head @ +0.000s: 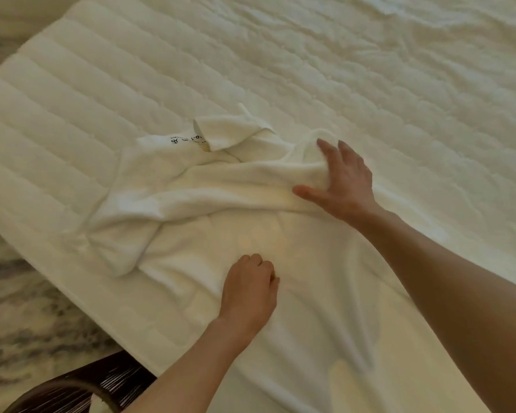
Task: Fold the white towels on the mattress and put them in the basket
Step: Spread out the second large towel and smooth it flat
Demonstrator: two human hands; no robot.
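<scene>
Right hand fingers spread on bunched towel, left hand curled, grip unclear; dragging may crease the fold

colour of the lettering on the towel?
Black lettering on the white towel. Head view, the only one.
</scene>
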